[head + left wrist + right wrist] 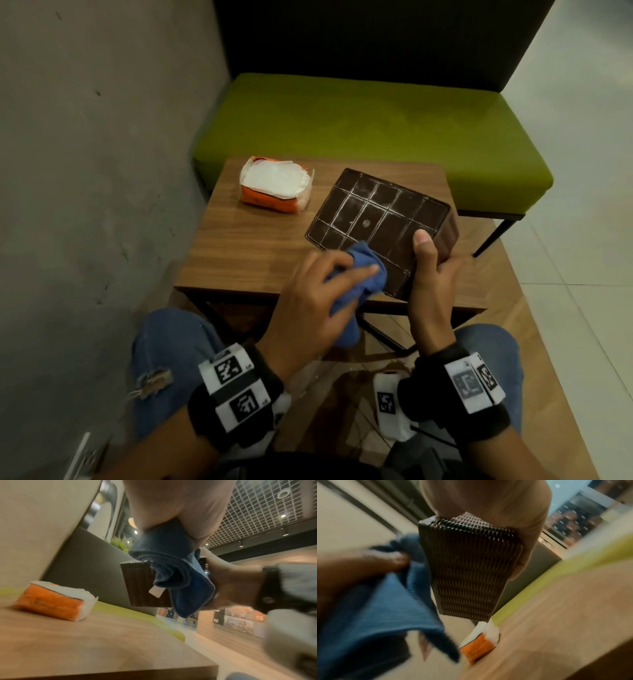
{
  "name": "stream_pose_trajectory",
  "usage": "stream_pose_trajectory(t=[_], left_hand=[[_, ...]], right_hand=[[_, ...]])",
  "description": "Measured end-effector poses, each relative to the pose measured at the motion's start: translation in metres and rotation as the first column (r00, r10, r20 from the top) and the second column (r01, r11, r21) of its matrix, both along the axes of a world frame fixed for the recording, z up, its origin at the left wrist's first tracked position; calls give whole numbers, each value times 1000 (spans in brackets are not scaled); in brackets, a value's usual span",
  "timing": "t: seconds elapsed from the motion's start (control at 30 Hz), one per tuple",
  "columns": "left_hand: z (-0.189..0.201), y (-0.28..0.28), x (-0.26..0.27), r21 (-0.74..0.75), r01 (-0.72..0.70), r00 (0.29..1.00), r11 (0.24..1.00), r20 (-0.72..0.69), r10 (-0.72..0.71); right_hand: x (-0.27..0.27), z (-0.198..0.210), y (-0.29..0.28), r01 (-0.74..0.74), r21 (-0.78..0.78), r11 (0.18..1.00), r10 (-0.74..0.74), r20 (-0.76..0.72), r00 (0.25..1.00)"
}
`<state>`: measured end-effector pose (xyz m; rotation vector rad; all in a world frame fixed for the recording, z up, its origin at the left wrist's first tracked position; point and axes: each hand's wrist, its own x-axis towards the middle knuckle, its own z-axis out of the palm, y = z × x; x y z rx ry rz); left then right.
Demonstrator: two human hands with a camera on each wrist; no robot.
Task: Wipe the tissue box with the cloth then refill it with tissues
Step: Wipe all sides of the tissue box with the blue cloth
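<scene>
A dark brown woven tissue box (380,219) is held tilted above the wooden table (246,246), its dusty gridded underside facing me. My right hand (428,267) grips its near right corner, thumb on the underside. My left hand (308,294) holds a bunched blue cloth (356,274) against the box's near left corner. The left wrist view shows the blue cloth (180,574) hanging from the palm in front of the box (142,588). In the right wrist view the box's woven side (467,572) fills the middle, cloth (385,601) at left. An opened orange tissue pack (275,186) lies at the table's far left.
A green bench seat (376,123) with a dark backrest stands just behind the table. A grey wall (85,171) runs along the left. My knees in blue jeans (171,349) sit under the table's near edge. Tiled floor (582,257) lies to the right.
</scene>
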<state>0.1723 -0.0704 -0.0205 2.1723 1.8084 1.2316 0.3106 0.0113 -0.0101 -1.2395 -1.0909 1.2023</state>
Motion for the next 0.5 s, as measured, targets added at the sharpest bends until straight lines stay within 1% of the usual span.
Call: stream_pose_trajectory(t=[0.07,0.13,0.17,0.23,0.3,0.33,0.43,0.5], left_hand=[[-2,10,-14,2,-105,990,994,92,104],[-4,12,-14,-2,-171,977,985,132,170],[-3,9,-7,-5,-165,979,986,124,164],[0,-1,11,-4,-95,992,995,80,95],[1,-4,13,5,-59,998,998,33,59],[-1,-1,6,6,-79,996,997,34,78],[-1,13,-16,-1,-212,970,977,122,210],[4,19,-10,-2,-205,969,979,138,203]], right_hand=[[-3,2,-6,14,3,1000,-14,-16,1000],[-5,4,-8,26,7,1000,-26,-16,1000],[-6,5,-8,34,0,999,-34,-15,999],[-7,4,-8,35,-17,999,-35,-26,999],[-7,1,-8,33,-38,999,-34,-37,999],[-7,0,-9,27,-42,999,-29,-49,998],[-6,0,-10,21,-48,999,-23,-60,998],[-6,3,-7,27,-50,998,-30,-65,997]])
